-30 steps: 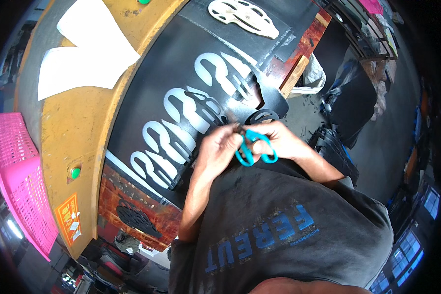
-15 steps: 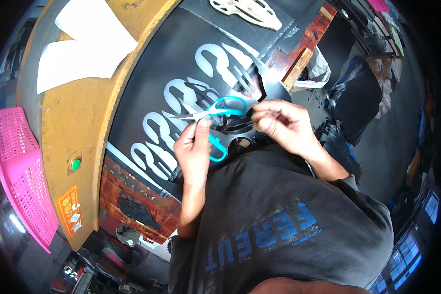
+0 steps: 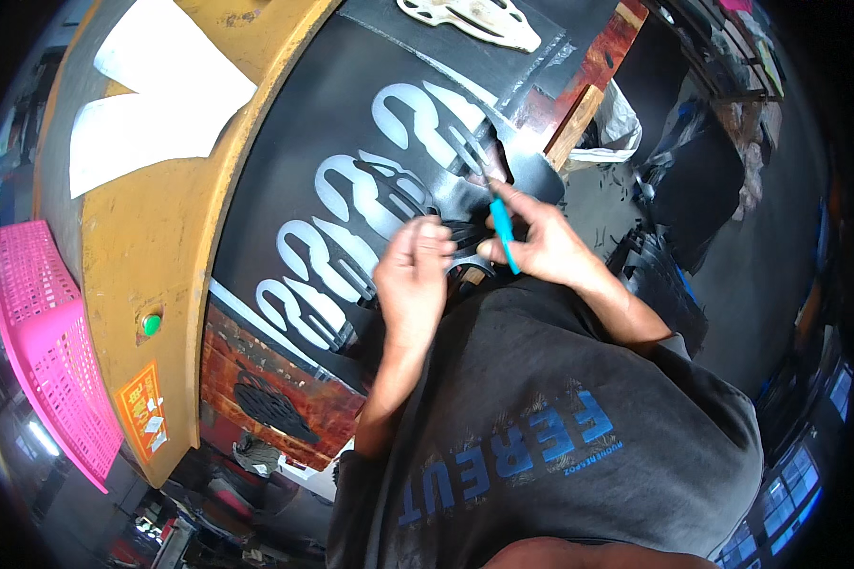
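1. Far left: pink mesh basket (image 3: 57, 375) — contents, if any, not discernible.
2. Next, white papers (image 3: 157, 95) laid flat on the yellow machine (image 3: 128, 247), perhaps to stay clear of the hands.
3. Then black sheet (image 3: 294, 142) with pale curved shapes, spread out flat, presumably to keep them in order.
4. Left hand (image 3: 415, 261), fingers curled, near dark looped pieces (image 3: 465, 237); cannot tell whether gripping anything.
5. Right hand (image 3: 546, 245), closed on teal-handled scissors (image 3: 502, 226), handle edge-on between thumb and fingers, probably for control.
6. Beyond, open white bag (image 3: 624, 137) — something dark inside, kind unclear.
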A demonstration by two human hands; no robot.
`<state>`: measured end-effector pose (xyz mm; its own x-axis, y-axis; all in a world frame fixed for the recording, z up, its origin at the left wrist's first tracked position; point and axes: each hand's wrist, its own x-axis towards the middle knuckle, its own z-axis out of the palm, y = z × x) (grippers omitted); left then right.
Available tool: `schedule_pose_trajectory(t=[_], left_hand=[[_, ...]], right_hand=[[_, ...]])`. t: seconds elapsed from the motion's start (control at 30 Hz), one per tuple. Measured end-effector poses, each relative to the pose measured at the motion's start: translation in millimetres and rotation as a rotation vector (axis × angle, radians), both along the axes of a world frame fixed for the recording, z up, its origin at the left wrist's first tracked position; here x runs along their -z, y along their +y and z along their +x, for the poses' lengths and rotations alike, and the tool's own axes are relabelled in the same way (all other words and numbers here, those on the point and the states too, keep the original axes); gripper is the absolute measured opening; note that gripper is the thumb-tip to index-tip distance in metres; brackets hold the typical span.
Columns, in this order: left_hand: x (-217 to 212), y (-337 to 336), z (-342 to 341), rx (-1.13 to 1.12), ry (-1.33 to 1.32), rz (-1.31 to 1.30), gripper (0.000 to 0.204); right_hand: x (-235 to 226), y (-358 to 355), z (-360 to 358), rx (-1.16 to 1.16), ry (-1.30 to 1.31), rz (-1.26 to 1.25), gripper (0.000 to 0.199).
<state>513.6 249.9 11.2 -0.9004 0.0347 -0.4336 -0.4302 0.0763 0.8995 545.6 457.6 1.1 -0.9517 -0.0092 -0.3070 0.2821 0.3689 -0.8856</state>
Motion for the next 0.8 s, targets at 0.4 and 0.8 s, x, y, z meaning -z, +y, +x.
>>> schedule_pose_trajectory(t=[0.4, 0.8], left_hand=[[62.0, -8.8, -43.7, 0.144, -0.373, -0.074, 0.030], [61.8, -31.1, -67.3, 0.203, -0.497, 0.112, 0.014]], right_hand=[[48.3, 41.6, -36.4, -0.265, -0.542, -0.600, 0.035], [47.0, 42.0, -25.9, -0.323, -0.678, -0.792, 0.042]])
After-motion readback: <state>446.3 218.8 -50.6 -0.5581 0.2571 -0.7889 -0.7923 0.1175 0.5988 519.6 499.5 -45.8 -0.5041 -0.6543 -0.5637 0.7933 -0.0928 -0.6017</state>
